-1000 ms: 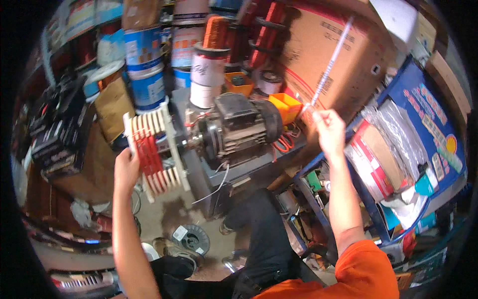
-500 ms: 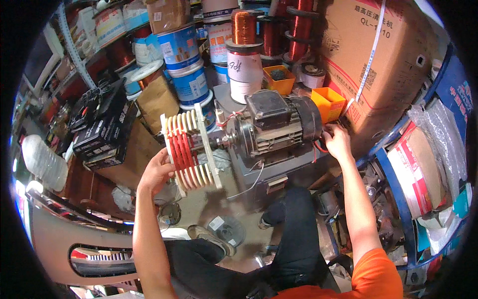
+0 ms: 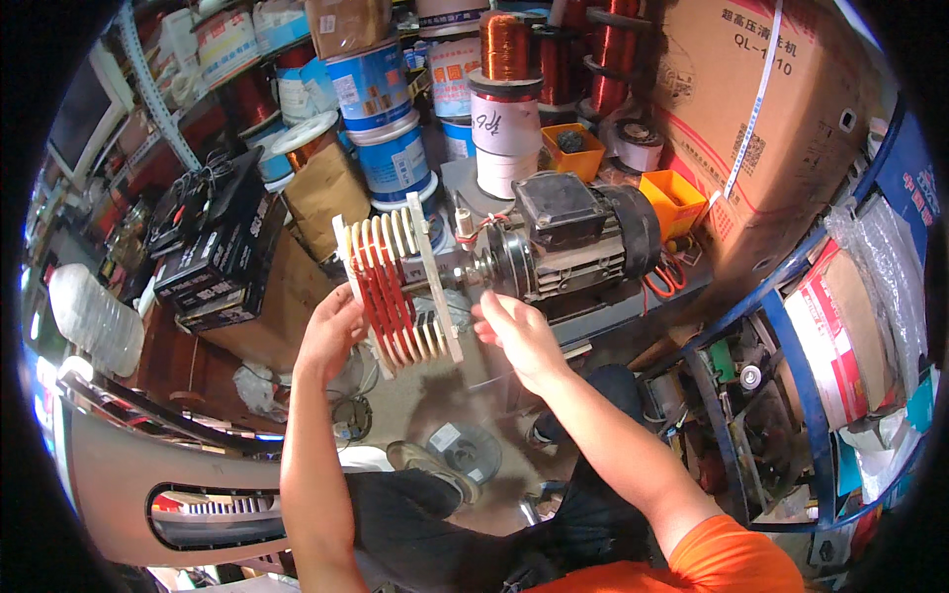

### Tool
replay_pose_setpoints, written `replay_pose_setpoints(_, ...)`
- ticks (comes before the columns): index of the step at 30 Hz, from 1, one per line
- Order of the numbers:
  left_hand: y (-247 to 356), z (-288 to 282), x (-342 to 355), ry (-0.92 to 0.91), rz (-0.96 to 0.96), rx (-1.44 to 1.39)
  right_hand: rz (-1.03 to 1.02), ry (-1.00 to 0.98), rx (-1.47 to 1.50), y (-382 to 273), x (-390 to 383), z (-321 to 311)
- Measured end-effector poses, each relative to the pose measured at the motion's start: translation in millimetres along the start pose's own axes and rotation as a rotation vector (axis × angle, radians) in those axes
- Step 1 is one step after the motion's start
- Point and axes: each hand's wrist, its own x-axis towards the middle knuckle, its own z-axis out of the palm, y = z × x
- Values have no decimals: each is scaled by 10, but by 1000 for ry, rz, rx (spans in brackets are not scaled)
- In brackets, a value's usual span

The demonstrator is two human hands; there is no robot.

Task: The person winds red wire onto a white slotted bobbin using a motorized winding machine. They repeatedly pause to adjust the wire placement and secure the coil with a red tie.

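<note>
A coil winding former [image 3: 431, 272] with pale slotted rings between two end plates sits on the shaft of an electric motor [image 3: 578, 262]. Red-brown wire [image 3: 384, 296] is wound around its rings. My left hand [image 3: 334, 324] grips the former's left end plate at the rim, fingers curled; their tips are partly hidden. Below the shaft coupling [image 3: 476, 272], close to the former's right plate, my right hand [image 3: 519, 334] hovers with fingers apart, holding nothing. Red cables [image 3: 669, 279] hang off the motor's right end.
Orange bins [image 3: 672, 203] stand behind the motor, beside a big cardboard carton [image 3: 766, 109]. Copper wire spools [image 3: 506, 54] and blue-white tubs [image 3: 393, 163] crowd the back. Black boxes [image 3: 213, 267] are stacked at left; a blue metal rack [image 3: 796, 395] is at right.
My right hand has left the motor's right end and come left to beside the former. My left hand stays at the former's left side. The whole view has shifted slightly.
</note>
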Motion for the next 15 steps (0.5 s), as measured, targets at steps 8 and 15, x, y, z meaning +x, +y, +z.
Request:
replay_pose_setpoints(8,-121,-248,193,97,145,56,45,343,-51,263,438,395)
replay_pose_setpoints(15,-225,-44,236,269,424,229,-389,440,-332,453,523,400)
